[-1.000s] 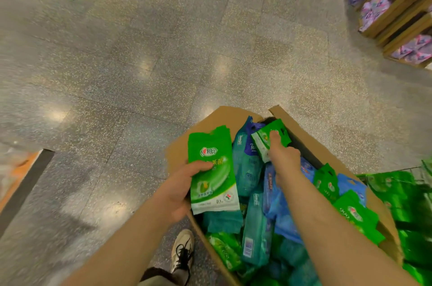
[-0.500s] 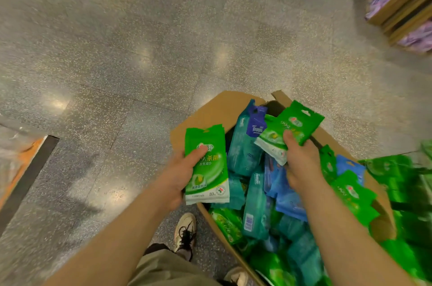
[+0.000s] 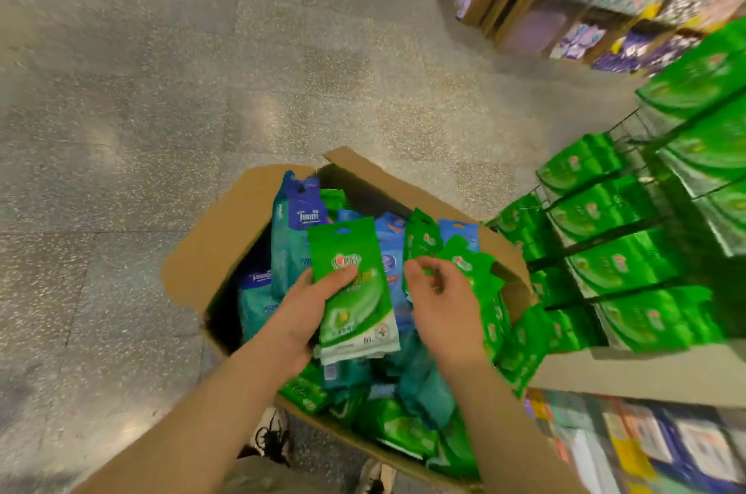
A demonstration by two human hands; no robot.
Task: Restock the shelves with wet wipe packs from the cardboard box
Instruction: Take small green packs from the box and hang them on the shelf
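Note:
An open cardboard box (image 3: pixel 226 239) stands on the floor, filled with green, blue and teal wet wipe packs. My left hand (image 3: pixel 306 316) grips a small stack of green wipe packs (image 3: pixel 355 291) upright above the box, thumb across the front. My right hand (image 3: pixel 442 312) hovers just right of that stack with loosely curled fingers and nothing visibly held. More green packs (image 3: pixel 476 271) lie under and beside it in the box. At the right, green packs hang in rows on the wire shelf rack (image 3: pixel 613 243).
Speckled grey floor spreads to the left and beyond the box. Wooden shelves with purple packages (image 3: pixel 565 1) stand at the top right. A lower shelf with mixed goods (image 3: pixel 646 445) is at the bottom right. My shoes (image 3: pixel 270 433) are beside the box's near edge.
My right hand no longer holds its green pack; that pack appears to have joined the stack in my left hand. The view has swung right, bringing the green shelf rack into sight.

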